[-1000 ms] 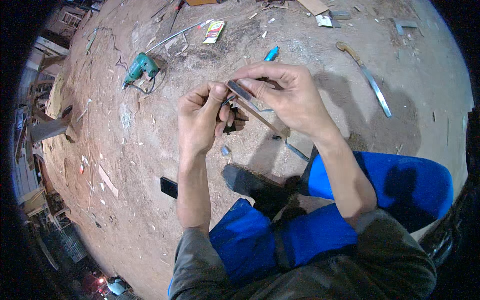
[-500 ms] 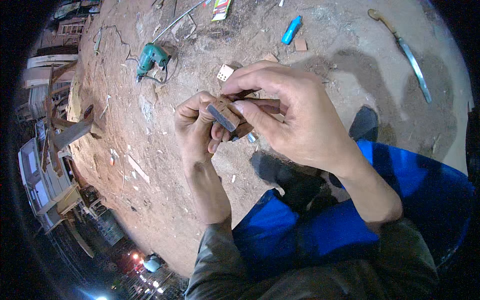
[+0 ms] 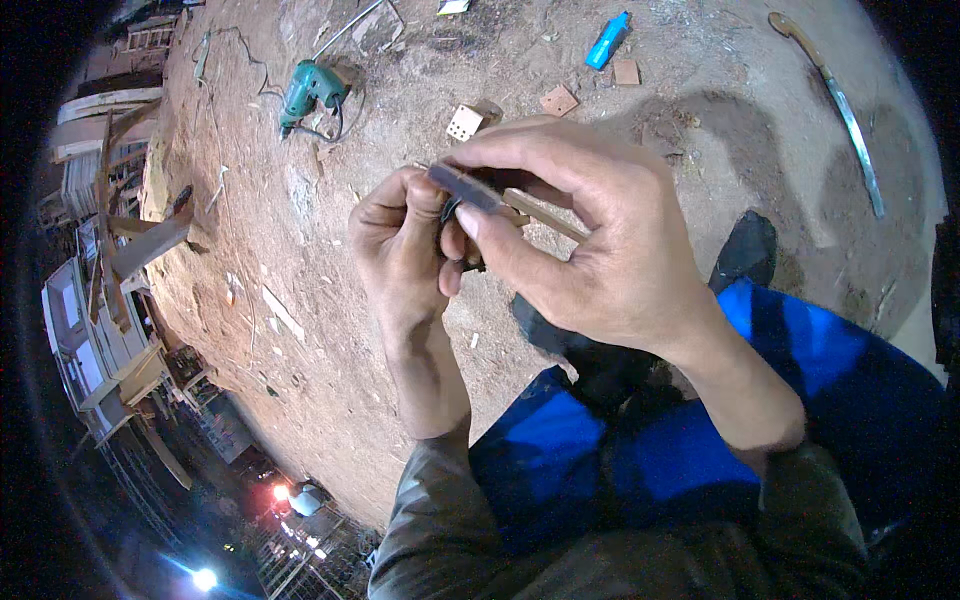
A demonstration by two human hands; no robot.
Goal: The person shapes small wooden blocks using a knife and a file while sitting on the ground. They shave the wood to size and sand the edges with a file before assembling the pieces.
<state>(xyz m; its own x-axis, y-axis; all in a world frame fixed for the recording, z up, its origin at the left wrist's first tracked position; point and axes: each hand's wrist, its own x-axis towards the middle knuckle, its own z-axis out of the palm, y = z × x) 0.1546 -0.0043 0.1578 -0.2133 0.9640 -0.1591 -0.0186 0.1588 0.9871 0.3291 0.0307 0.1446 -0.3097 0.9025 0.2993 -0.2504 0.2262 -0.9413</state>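
Observation:
My left hand [image 3: 400, 235] is closed, its thumb and curled fingers against a small wooden block with a dark, flat face [image 3: 467, 188]. The right hand [image 3: 610, 225] comes over from the other side and pinches the same block between thumb and fingers. A narrow wooden strip [image 3: 545, 215] shows beneath the right palm; its far end is hidden. Something dark and thin sits between the left fingers, too covered to name. Just beyond the hands, a small pale wooden block with drilled holes [image 3: 464, 122] lies on the ground.
A green power drill [image 3: 312, 90] with its cord lies at the far left. Farther off are a blue tube-like object [image 3: 608, 40] and flat wood pieces [image 3: 559, 99]. A long curved-handled blade [image 3: 840, 110] lies right. Blue cloth [image 3: 650, 450] spreads near me; lumber [image 3: 110, 130] is stacked left.
The dark-faced block has turned and risen slightly between my hands, its dark face now nearer the right thumb. The narrow strip shows more plainly. The view has shifted a little.

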